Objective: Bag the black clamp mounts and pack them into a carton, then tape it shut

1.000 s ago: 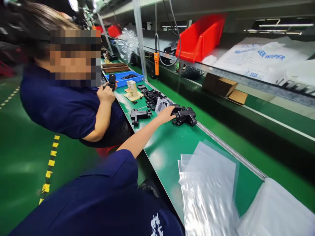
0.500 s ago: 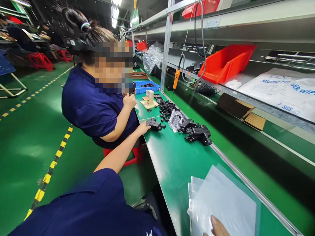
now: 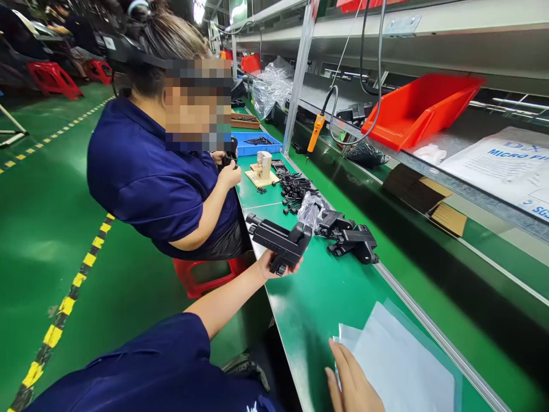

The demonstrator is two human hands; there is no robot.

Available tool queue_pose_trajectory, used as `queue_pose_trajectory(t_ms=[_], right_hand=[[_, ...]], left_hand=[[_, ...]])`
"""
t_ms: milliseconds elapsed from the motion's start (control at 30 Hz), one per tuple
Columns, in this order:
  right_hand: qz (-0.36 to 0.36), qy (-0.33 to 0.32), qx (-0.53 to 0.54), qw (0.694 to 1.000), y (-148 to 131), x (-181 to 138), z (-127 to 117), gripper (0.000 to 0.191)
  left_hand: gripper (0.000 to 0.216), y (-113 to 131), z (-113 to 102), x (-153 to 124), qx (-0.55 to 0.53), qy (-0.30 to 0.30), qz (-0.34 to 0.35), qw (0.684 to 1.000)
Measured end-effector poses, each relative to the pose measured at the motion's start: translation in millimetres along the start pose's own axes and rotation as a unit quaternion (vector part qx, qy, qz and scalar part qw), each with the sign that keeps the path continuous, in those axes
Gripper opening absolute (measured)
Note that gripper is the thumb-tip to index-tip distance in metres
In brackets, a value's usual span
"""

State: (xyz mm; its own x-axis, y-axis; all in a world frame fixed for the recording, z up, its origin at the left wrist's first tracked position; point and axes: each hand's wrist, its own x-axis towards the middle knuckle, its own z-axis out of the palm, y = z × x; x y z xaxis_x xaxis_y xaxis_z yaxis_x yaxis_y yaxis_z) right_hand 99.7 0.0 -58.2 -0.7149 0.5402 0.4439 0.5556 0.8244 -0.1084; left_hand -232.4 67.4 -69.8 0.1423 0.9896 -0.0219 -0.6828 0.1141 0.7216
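Note:
My left hand (image 3: pixel 269 266) is closed around a long black plastic part (image 3: pixel 281 242) and holds it above the near edge of the green bench (image 3: pixel 317 297). My right hand (image 3: pixel 354 382) lies flat, fingers stretched out, on the left edge of a stack of clear plastic bags (image 3: pixel 405 366) at the bottom of the view. Two more black parts (image 3: pixel 350 237) lie on the bench just right of the held one, beside a crumpled clear bag (image 3: pixel 309 209).
A co-worker in a blue shirt (image 3: pixel 150 177) sits on a red stool (image 3: pixel 201 274) to the left, hands on a small black item. Beyond lie loose small black pieces (image 3: pixel 294 187), a wooden jig (image 3: pixel 262 169) and a blue tray (image 3: pixel 257 144). An orange tool (image 3: pixel 316 131) hangs from a cable; a red bin (image 3: pixel 422 109) sits on the shelf.
My left hand went from the black parts on the right to a single part near the bench edge, gripped it and lifted it towards me. My right hand came to rest on the bags.

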Motion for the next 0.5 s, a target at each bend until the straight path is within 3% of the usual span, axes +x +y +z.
queue_pose_trajectory(t_ms=[167,333,500], right_hand=[[-0.041,-0.033,-0.022,0.998,2.8,5.7,2.5,0.04],[-0.019,-0.031,-0.019,0.999,-2.5,11.0,-1.4,0.038],[0.007,-0.013,0.008,1.0,-12.5,22.3,-8.7,0.036]], left_hand=[[0.051,-17.5,10.8,5.7,-0.034,-0.079,0.014,0.996],[0.043,-23.8,12.8,7.2,-0.021,-0.054,0.038,0.998],[0.038,-28.8,9.0,0.6,0.021,0.02,0.037,0.999]])
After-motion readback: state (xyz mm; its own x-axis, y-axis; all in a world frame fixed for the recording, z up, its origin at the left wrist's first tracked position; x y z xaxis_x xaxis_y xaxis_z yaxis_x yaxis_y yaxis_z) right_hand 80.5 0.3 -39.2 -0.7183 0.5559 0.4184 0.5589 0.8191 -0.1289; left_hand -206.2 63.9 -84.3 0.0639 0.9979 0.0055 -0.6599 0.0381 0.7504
